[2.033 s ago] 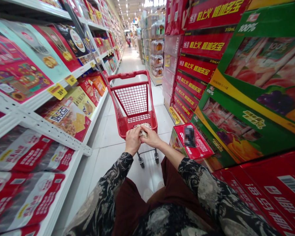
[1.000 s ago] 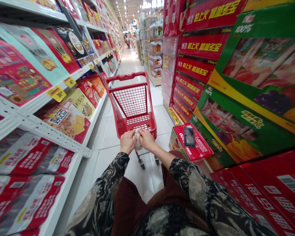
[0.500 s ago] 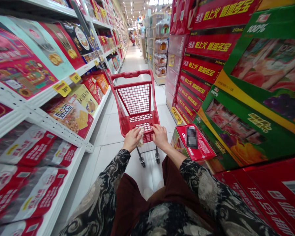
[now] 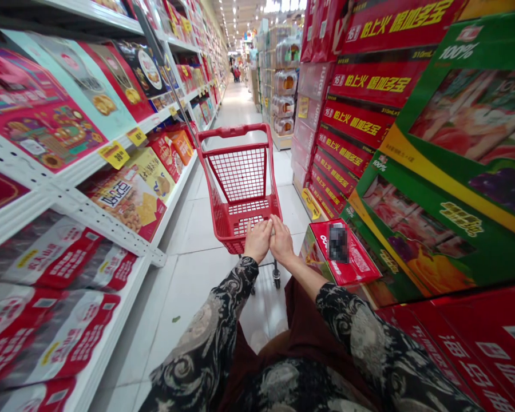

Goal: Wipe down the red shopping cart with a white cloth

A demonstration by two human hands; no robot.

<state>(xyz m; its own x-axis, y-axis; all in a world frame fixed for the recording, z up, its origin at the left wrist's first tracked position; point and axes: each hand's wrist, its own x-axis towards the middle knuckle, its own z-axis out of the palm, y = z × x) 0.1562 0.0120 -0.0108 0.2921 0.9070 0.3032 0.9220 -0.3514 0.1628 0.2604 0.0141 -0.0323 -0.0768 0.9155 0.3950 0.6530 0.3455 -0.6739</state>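
Note:
My left hand [image 4: 258, 240] and my right hand [image 4: 280, 240] meet in front of my body, with their fingers curled and pressed together. Whatever lies between them is hidden. Both are over the near edge of a red plastic shopping cart [image 4: 245, 212], and I cannot tell whether they touch it. No goods show in the cart's basket. Its far side has a grid panel and a raised red frame, and a dark wheel [image 4: 276, 279] shows below my right hand.
Shelves [image 4: 150, 243] of boxed snacks line the left. Stacked red drink cartons [image 4: 360, 120] and green juice boxes [image 4: 420, 212] stand on the right. A red box [image 4: 360, 260] there bears a blurred dark object [image 4: 338, 243]. A green scrap [image 4: 175, 319] lies on the tiled floor.
My left hand has moved right to meet my right hand. The pale crumpled thing seen in its fingers earlier is now hidden. The floor patch with the green scrap has come into view.

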